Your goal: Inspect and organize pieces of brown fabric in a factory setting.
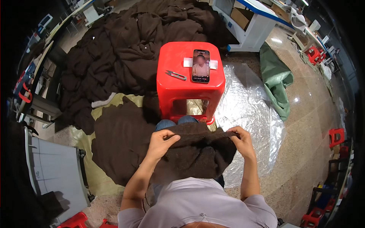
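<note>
Across my lap lies a dark brown piece of cloth (190,155), its upper edge stretched between my two hands. My left hand (161,143) pinches that edge between thumb and fingers at the left. At the right end my right hand (242,141) grips the same edge, fingertips partly hidden by the fabric. In front of my knees stands a red plastic stool (176,83). On its seat rest a pair of small thread snips (176,75) and a phone (200,68) with a lit screen, lying over a white strip.
A large heap of dark brown cloth (129,41) spreads behind the stool. Clear plastic sheeting (251,110) covers floor to the right, beside a green sheet (274,76). A grey wheeled bin (55,167) stands at the left. A white and blue table (253,26) is at the back.
</note>
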